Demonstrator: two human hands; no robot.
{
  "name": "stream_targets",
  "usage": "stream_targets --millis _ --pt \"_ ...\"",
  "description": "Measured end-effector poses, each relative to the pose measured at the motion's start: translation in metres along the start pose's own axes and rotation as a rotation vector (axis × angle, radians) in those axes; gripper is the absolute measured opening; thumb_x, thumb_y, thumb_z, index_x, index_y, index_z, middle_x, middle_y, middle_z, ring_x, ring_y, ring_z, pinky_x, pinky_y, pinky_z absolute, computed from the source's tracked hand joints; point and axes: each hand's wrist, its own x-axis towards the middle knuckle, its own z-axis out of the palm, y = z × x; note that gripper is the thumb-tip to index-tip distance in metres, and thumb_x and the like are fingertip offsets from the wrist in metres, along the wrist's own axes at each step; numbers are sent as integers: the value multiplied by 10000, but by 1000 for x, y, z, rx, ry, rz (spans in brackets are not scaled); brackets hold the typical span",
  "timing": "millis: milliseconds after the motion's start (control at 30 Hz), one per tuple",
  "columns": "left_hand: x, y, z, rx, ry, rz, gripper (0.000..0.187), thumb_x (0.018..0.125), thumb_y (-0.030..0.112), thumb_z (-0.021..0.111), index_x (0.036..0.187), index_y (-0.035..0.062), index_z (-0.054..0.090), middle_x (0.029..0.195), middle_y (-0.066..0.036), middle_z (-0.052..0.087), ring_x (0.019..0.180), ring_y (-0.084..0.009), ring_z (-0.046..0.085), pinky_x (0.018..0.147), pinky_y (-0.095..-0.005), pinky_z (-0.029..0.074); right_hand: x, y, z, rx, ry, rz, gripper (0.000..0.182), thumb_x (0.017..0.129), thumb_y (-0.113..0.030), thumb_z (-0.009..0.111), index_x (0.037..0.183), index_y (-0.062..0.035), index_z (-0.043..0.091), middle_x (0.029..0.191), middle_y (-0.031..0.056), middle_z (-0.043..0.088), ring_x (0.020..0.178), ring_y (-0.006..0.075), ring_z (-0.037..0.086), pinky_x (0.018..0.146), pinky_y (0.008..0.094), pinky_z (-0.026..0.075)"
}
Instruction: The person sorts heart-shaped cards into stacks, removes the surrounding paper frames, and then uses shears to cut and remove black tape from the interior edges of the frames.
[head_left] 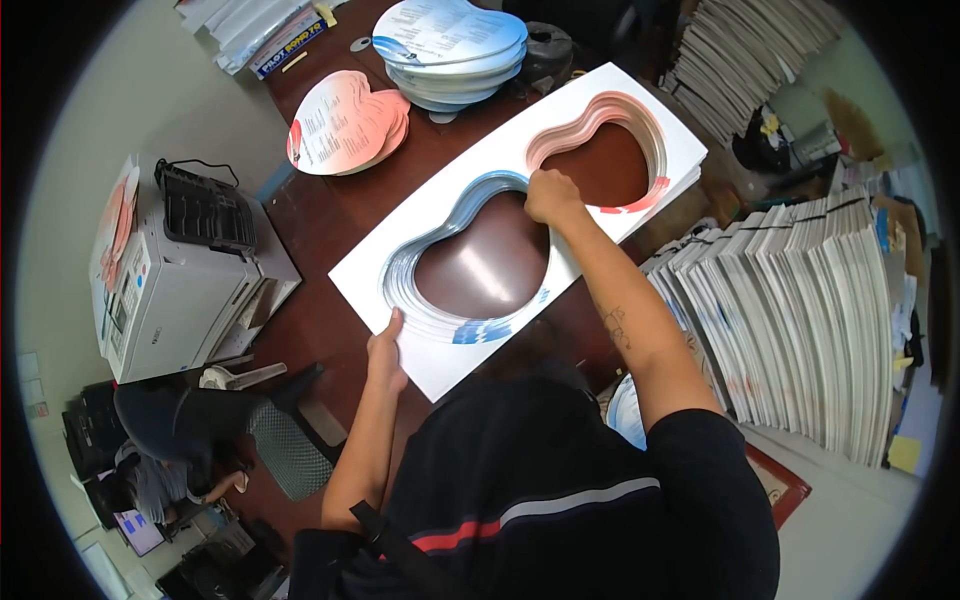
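A thick stack of white die-cut sheets lies slantwise before me on the dark red table. Two curved openings pass through it, the left one edged in blue and the right one in red, with the tabletop showing through. My left hand grips the near left edge, thumb on top and the other fingers mostly hidden. My right hand is closed around the narrow strip between the two openings. Beyond the stack are a pile of blue cut-out cards and a smaller pile of pink cut-out cards.
A white printer stands at left, and a grey chair is below it. Another person sits by a screen at lower left. Tall bundles of paper rise on the right, with more paper stacks behind.
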Motion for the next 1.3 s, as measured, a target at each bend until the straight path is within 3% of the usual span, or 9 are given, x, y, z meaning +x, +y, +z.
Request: stream_targets --millis 533,633,700,800,867,933,1100,1167,1300 --pt "9 -3 -1 136 -14 31 493 931 264 676 1223 -107 532 1162 -220 637 1038 -315 649 917 -455 529 -5 -2 15 20 224 79 305 796 -85 644 1095 -33 676 1178 205 644 1126 350 617 943 426 514" --pt "20 4 -23 299 -44 44 526 934 337 670 1239 -72 540 1166 -151 633 1037 -247 623 913 -391 506 -4 8 25 55 229 1 389 791 -136 681 1145 7 604 1191 242 610 1134 407 582 1056 609 334" --pt "30 24 -34 406 3 119 529 939 413 646 1234 -13 538 1101 -90 633 928 -174 608 799 -323 507 -23 6 35 161 609 -54 636 831 -297 728 1311 -5 430 1370 194 474 1333 353 395 1078 706 187" --pt "52 80 -58 559 9 417 561 966 498 544 1294 49 474 1068 -47 611 900 -141 561 739 -319 457 -89 13 18 222 986 -127 763 821 -328 739 1388 29 375 1431 212 421 1366 355 360 1124 601 227" --pt "70 125 -57 604 -155 390 752 981 541 465 1469 -12 319 1498 -149 377 1348 -284 395 1105 -406 306 -120 33 27 623 1068 -95 765 836 -341 729 1395 42 373 1412 240 446 1340 374 406 1128 461 301" --pt "101 169 -44 705 -492 239 824 989 603 346 1519 -13 213 1592 -184 204 1478 -312 180 1190 -443 122 -145 49 57 1053 942 22 838 888 -409 674 1459 66 287 1459 251 413 1363 324 402 1112 374 316" --pt "193 180 -1 674 -889 -134 858 984 648 238 1517 -24 201 1593 -191 187 1473 -329 178 1189 -432 139 -215 -14 164 1736 669 369 852 987 -607 335 1553 -56 16 1635 129 -19 1507 243 -46 1185 436 -71" --pt "194 159 7 652 -1007 -203 831 995 629 236 1500 -30 249 1551 -175 293 1435 -304 269 1173 -407 201 -227 -66 203 1884 657 409 869 983 -631 299 1551 -42 6 1632 149 10 1506 257 -6 1192 427 -33" --pt "188 147 15 674 -1002 -329 759 1014 585 267 1455 -28 349 1439 -139 463 1325 -249 440 1111 -380 334 -216 -136 233 2210 783 282 762 999 -621 273 1400 15 396 1345 169 506 1254 264 485 1071 379 373"
